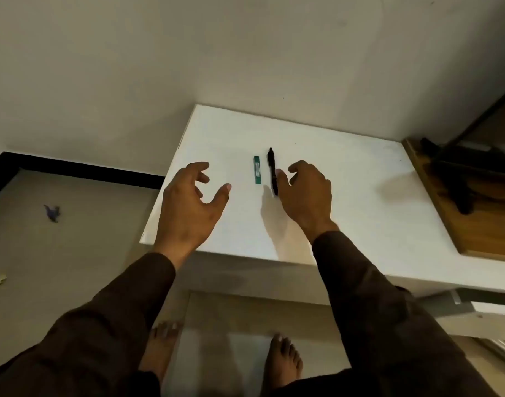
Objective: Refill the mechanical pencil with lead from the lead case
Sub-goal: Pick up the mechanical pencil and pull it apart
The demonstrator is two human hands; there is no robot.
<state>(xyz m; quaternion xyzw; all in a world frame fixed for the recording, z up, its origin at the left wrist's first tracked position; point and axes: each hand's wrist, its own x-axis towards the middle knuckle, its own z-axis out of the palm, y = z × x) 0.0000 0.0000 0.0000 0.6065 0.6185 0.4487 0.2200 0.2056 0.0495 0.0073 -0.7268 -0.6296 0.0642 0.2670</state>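
A black mechanical pencil (272,167) lies on the white table (345,196), pointing away from me. Just left of it lies a slim green lead case (257,169), parallel to the pencil. My right hand (305,193) hovers beside the pencil on its right, fingers curled and apart, thumb tip right at the pencil's barrel. My left hand (191,202) is spread open above the table's left part, a hand's width left of the lead case, holding nothing.
A wooden board (446,224) with a black tool on it lies on the table's right side. The table's left and front edges drop to the floor, where my bare feet (282,359) stand. Small scraps lie on the floor at left.
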